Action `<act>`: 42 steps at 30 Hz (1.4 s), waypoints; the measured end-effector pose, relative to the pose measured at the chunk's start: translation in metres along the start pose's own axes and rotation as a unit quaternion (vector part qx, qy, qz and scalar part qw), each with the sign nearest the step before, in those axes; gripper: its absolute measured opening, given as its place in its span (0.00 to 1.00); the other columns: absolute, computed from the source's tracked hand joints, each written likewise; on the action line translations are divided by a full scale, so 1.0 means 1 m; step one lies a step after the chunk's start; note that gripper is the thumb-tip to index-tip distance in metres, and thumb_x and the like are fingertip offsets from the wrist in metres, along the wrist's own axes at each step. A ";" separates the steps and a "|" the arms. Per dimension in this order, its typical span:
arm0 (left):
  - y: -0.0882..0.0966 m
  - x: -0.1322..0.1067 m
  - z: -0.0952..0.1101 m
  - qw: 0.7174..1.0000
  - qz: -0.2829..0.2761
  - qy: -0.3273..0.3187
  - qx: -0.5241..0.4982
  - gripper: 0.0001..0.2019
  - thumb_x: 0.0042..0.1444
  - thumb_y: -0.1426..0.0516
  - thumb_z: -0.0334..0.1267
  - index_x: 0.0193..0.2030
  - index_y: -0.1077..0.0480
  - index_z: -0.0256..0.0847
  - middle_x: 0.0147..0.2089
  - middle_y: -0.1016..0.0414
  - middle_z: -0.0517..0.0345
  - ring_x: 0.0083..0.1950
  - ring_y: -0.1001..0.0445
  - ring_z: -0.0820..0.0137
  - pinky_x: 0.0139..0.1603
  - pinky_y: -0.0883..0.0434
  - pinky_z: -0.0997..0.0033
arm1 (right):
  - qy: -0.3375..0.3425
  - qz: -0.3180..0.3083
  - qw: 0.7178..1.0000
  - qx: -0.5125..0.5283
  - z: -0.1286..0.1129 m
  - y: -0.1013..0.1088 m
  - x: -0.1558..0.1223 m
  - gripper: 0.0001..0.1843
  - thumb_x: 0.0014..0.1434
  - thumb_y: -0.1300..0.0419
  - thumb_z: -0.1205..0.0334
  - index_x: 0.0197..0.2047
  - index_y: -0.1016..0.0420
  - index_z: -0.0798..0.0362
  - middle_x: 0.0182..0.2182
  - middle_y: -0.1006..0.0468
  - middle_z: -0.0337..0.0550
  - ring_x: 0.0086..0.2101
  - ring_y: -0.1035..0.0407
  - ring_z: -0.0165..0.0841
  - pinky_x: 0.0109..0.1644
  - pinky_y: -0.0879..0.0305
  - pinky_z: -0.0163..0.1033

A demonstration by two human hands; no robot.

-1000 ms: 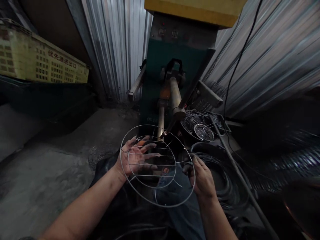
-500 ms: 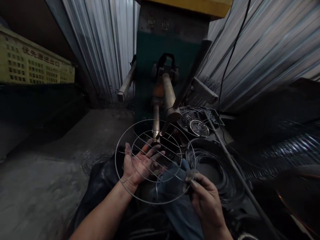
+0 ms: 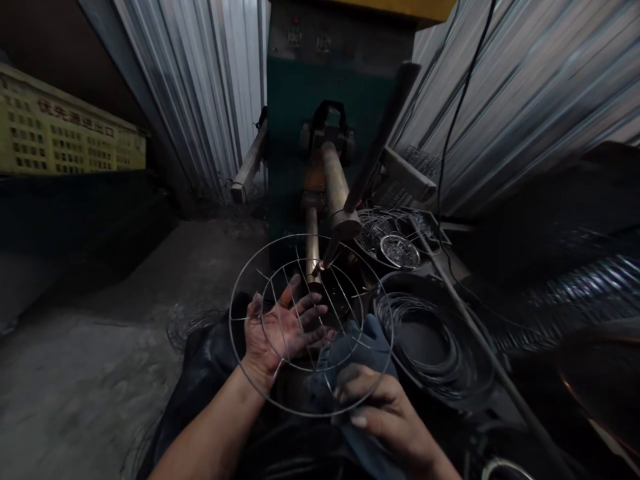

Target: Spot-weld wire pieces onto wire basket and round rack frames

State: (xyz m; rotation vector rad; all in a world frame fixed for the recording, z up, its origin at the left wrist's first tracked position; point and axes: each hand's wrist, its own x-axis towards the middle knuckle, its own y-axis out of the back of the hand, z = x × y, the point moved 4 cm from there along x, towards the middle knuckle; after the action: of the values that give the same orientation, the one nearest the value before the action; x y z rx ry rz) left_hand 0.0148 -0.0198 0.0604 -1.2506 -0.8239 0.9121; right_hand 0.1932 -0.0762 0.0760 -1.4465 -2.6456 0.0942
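Note:
A round wire rack (image 3: 251, 259), with an outer ring, an inner ring, parallel bars and short spokes, lies nearly flat in front of me. My right hand (image 3: 375, 403) pinches its outer ring at the near right. Palm up beneath the rack, my left hand (image 3: 287, 328) has its fingers spread; whether it touches the wires I cannot tell. At the far side, the inner ring meets a spot between the lower metal rod (image 3: 313, 233) of a green machine (image 3: 300, 87) and the tip hanging from its thick upper rod (image 3: 336, 180).
Right of the rack, a dark tub holds coiled wire (image 3: 450, 373). Behind it stands a basin with loose wire pieces and a small round dish (image 3: 400, 251). A long bar (image 3: 465, 317) runs past them. A yellow crate (image 3: 70, 133) is at left, and a black cable (image 3: 455, 127) hangs at right.
The rack has turned clockwise, its bars now running more steeply. My right hand has travelled left and nearer along the outer ring. My left hand stays spread in about the same place.

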 end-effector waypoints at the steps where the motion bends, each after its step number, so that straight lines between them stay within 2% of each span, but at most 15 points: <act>1: -0.001 -0.001 0.002 1.000 -0.002 0.000 0.001 0.37 0.53 0.48 0.59 0.66 0.44 0.44 0.55 0.30 0.37 0.57 0.32 0.47 0.56 0.42 0.40 | -0.026 -0.052 0.998 -0.022 0.001 0.011 0.002 0.08 0.47 0.31 0.58 0.29 0.20 0.53 0.26 0.24 0.43 0.32 0.28 0.36 0.38 0.31 0.42; 2: -0.002 -0.001 0.003 1.000 -0.001 0.001 -0.001 0.37 0.53 0.49 0.59 0.66 0.43 0.44 0.54 0.30 0.37 0.55 0.31 0.48 0.56 0.43 0.38 | -0.052 -0.079 0.995 -0.035 0.003 0.025 0.006 0.08 0.45 0.30 0.59 0.27 0.20 0.54 0.24 0.24 0.42 0.29 0.29 0.35 0.35 0.32 0.40; 3: -0.003 -0.002 0.004 1.000 0.000 0.004 -0.004 0.37 0.53 0.49 0.60 0.66 0.43 0.43 0.54 0.29 0.37 0.55 0.30 0.48 0.57 0.44 0.37 | -0.085 -0.076 0.993 -0.041 0.006 0.041 0.012 0.07 0.45 0.30 0.60 0.26 0.21 0.55 0.21 0.25 0.40 0.25 0.30 0.32 0.31 0.33 0.38; 5: -0.003 -0.002 0.005 1.000 0.002 0.014 -0.010 0.38 0.53 0.51 0.61 0.66 0.43 0.41 0.54 0.29 0.36 0.54 0.30 0.48 0.57 0.45 0.35 | -0.131 0.076 0.988 -0.029 0.013 0.078 0.031 0.10 0.45 0.30 0.59 0.26 0.21 0.56 0.17 0.27 0.38 0.18 0.35 0.28 0.23 0.39 0.33; 7: -0.003 -0.002 0.005 1.000 0.002 0.023 -0.011 0.39 0.53 0.51 0.62 0.66 0.44 0.39 0.54 0.29 0.35 0.54 0.29 0.48 0.58 0.46 0.34 | -0.106 0.251 0.962 0.022 0.017 0.103 0.056 0.14 0.40 0.27 0.57 0.29 0.22 0.56 0.18 0.26 0.37 0.18 0.36 0.27 0.22 0.40 0.32; 8: -0.003 -0.001 0.006 1.000 0.001 0.026 -0.012 0.39 0.53 0.51 0.62 0.66 0.44 0.38 0.55 0.29 0.35 0.54 0.29 0.48 0.58 0.46 0.34 | -0.101 0.276 0.955 0.049 0.019 0.105 0.071 0.17 0.36 0.26 0.58 0.30 0.22 0.56 0.20 0.25 0.37 0.19 0.34 0.28 0.23 0.38 0.33; 12: -0.005 0.000 0.012 0.999 -0.011 0.038 -0.022 0.41 0.52 0.49 0.61 0.67 0.46 0.36 0.56 0.30 0.34 0.54 0.30 0.47 0.57 0.43 0.35 | -0.044 0.270 0.954 0.123 0.014 0.084 0.128 0.19 0.35 0.26 0.60 0.33 0.22 0.54 0.24 0.23 0.36 0.23 0.32 0.28 0.25 0.37 0.32; 16: -0.008 -0.001 0.022 0.999 -0.011 0.041 -0.020 0.44 0.50 0.48 0.59 0.69 0.50 0.35 0.57 0.31 0.34 0.54 0.30 0.47 0.55 0.40 0.35 | 0.009 0.251 0.959 0.134 0.008 0.067 0.157 0.14 0.38 0.28 0.62 0.31 0.21 0.53 0.28 0.22 0.36 0.29 0.29 0.30 0.35 0.33 0.34; 19: -0.009 -0.004 0.026 0.999 0.001 0.053 -0.008 0.45 0.50 0.48 0.59 0.69 0.52 0.35 0.56 0.31 0.34 0.53 0.30 0.47 0.54 0.39 0.36 | 0.008 0.264 0.956 0.130 0.011 0.066 0.161 0.12 0.37 0.29 0.62 0.29 0.21 0.53 0.25 0.23 0.35 0.27 0.30 0.29 0.34 0.34 0.34; 25: -0.008 -0.008 0.031 0.997 0.014 0.070 -0.006 0.44 0.49 0.46 0.58 0.68 0.48 0.32 0.55 0.31 0.33 0.52 0.30 0.46 0.51 0.36 0.37 | 0.012 0.319 0.940 0.120 0.016 0.065 0.160 0.12 0.36 0.28 0.62 0.26 0.23 0.53 0.21 0.27 0.34 0.22 0.33 0.27 0.26 0.38 0.33; 33: -0.006 -0.009 0.039 0.997 0.014 0.075 0.001 0.43 0.48 0.46 0.57 0.67 0.45 0.32 0.54 0.30 0.35 0.51 0.30 0.47 0.48 0.33 0.39 | 0.084 0.321 0.943 0.018 0.019 0.073 0.164 0.10 0.41 0.29 0.62 0.29 0.21 0.51 0.25 0.24 0.34 0.29 0.29 0.31 0.37 0.33 0.37; 42: -0.002 -0.006 0.040 0.998 0.017 0.064 -0.014 0.44 0.48 0.45 0.56 0.67 0.47 0.31 0.54 0.31 0.32 0.51 0.30 0.46 0.49 0.35 0.36 | 0.067 0.291 0.954 0.005 0.014 0.074 0.175 0.10 0.41 0.29 0.60 0.30 0.20 0.51 0.26 0.23 0.35 0.29 0.30 0.31 0.37 0.33 0.38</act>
State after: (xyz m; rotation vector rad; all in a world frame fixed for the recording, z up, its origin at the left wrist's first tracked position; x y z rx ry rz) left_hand -0.0232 -0.0085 0.0679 -1.3368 -0.7179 0.8419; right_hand 0.1594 0.1113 0.0672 -2.0947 -2.0305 0.0593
